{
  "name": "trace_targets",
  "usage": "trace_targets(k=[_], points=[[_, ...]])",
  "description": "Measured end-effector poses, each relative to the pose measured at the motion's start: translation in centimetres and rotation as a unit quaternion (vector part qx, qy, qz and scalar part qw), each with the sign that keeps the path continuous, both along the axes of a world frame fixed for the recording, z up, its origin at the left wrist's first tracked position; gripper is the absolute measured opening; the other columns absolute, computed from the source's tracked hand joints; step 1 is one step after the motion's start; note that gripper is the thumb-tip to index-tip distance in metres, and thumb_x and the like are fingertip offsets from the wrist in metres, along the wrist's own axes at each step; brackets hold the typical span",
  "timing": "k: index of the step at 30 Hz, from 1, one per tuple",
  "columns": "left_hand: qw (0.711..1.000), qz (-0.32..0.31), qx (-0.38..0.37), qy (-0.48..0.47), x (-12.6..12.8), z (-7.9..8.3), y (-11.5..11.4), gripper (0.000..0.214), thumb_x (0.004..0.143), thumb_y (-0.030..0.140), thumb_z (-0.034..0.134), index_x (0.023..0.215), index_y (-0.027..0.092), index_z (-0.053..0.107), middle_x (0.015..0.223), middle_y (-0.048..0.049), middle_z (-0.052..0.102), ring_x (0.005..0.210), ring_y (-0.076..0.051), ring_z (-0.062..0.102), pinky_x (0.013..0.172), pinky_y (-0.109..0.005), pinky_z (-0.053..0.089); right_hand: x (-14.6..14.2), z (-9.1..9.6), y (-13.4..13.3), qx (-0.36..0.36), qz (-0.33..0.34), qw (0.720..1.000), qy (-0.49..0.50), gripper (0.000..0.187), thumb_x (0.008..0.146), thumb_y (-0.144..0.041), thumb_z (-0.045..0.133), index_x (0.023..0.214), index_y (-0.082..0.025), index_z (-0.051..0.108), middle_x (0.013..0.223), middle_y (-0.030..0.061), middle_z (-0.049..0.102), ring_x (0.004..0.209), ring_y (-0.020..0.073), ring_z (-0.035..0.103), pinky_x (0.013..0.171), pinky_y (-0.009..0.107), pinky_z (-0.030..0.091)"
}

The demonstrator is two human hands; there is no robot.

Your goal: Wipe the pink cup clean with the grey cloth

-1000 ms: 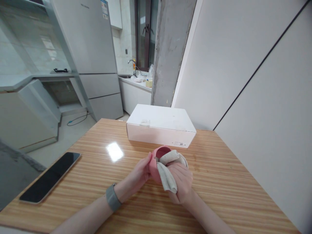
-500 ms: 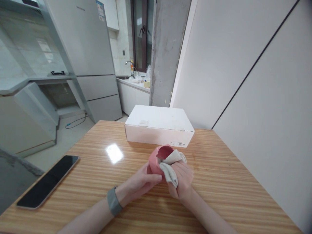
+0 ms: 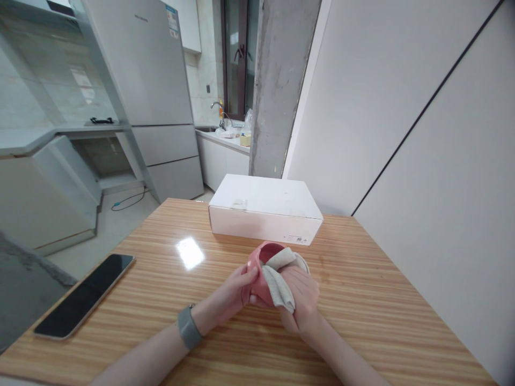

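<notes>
A pink cup-like vessel (image 3: 257, 262) is tilted above the table, its opening showing toward me. My left hand (image 3: 241, 287) is closed on its left side, with the thumb near the rim. A light grey cloth (image 3: 278, 287) hangs over the vessel's right rim, partly tucked into the opening. My right hand (image 3: 301, 294) is closed on the cloth and pressed against the vessel's right side. The right fingertips and the vessel's far side are hidden.
A white cardboard box (image 3: 265, 222) stands just beyond my hands. At the table's left edge lies a black-screened phone (image 3: 86, 295). The wood-grained table (image 3: 382, 305) borders a white wall (image 3: 418, 123) on the right. A fridge (image 3: 156, 80) stands behind.
My left thumb has moved up from below the vessel toward its rim, and the left fingers have shifted around its side. The cloth stays in my right hand. The view has shifted slightly.
</notes>
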State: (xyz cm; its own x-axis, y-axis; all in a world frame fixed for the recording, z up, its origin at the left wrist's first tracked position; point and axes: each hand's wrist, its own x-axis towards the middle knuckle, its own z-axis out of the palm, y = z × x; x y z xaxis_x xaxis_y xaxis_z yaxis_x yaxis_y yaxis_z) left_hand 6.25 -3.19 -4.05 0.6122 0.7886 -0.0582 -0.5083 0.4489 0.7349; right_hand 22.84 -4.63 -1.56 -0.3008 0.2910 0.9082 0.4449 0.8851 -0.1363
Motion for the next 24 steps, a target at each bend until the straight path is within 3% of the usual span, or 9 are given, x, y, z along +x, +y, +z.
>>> trace_targets(k=[4,9,12,16,20,24], points=[[0.999,0.011,-0.027,0.043,-0.1,-1.1,0.5,0.051,0.090,0.059,0.052,0.110,0.015,0.070,0.087,-0.0096,0.074,0.070,-0.017,0.066,0.061,-0.025,0.049,-0.1,0.1,-0.3,0.010,0.005,1.000,-0.006,0.022,0.085,-0.019,0.043,0.096,-0.015,0.061,0.063,0.0058,0.059,0.058,0.0211,0.057,0.053,0.034,0.045],[1.000,0.014,-0.020,0.007,0.2,-0.6,0.1,0.056,0.092,0.059,0.047,0.123,0.016,0.065,0.114,-0.0117,0.071,0.104,-0.023,0.064,0.091,-0.032,0.047,-0.3,0.0,-0.5,0.036,-0.021,0.999,-0.012,0.026,0.082,-0.017,0.040,0.097,-0.014,0.061,0.061,0.0060,0.059,0.054,0.0210,0.054,0.052,0.034,0.043],[0.999,-0.006,0.004,-0.038,0.5,0.5,-0.5,0.051,0.089,0.051,0.059,0.127,0.017,0.062,0.125,-0.0117,0.066,0.114,-0.023,0.059,0.099,-0.033,0.042,-0.3,-0.3,-0.4,0.048,-0.042,0.997,-0.032,0.025,0.080,-0.015,0.041,0.094,-0.014,0.062,0.058,0.0041,0.057,0.051,0.0196,0.051,0.053,0.034,0.042],[0.997,-0.029,0.043,-0.056,0.4,1.4,-1.0,0.058,0.074,0.033,0.080,0.127,0.017,0.062,0.120,-0.0123,0.067,0.111,-0.026,0.061,0.095,-0.034,0.045,-0.6,-0.6,-0.6,0.062,-0.062,0.995,-0.038,0.029,0.082,-0.016,0.039,0.098,-0.011,0.063,0.061,0.0067,0.061,0.052,0.0204,0.052,0.055,0.035,0.043],[0.997,-0.029,0.065,-0.024,0.3,1.5,-0.9,0.059,0.068,0.020,0.082,0.124,0.015,0.063,0.113,-0.0126,0.069,0.107,-0.027,0.063,0.091,-0.035,0.047,-0.9,0.0,-1.0,0.013,-0.026,1.000,-0.004,0.027,0.084,-0.014,0.040,0.098,-0.012,0.064,0.065,0.0079,0.065,0.058,0.0216,0.059,0.057,0.036,0.047],[0.999,0.008,0.052,-0.005,0.2,1.1,-0.5,0.047,0.081,0.031,0.072,0.124,0.017,0.063,0.120,-0.0133,0.067,0.112,-0.028,0.061,0.093,-0.037,0.048,-0.3,0.1,-1.1,-0.104,0.014,0.993,0.045,0.030,0.090,-0.018,0.039,0.102,-0.016,0.067,0.080,0.0089,0.072,0.072,0.0226,0.068,0.066,0.036,0.054]])
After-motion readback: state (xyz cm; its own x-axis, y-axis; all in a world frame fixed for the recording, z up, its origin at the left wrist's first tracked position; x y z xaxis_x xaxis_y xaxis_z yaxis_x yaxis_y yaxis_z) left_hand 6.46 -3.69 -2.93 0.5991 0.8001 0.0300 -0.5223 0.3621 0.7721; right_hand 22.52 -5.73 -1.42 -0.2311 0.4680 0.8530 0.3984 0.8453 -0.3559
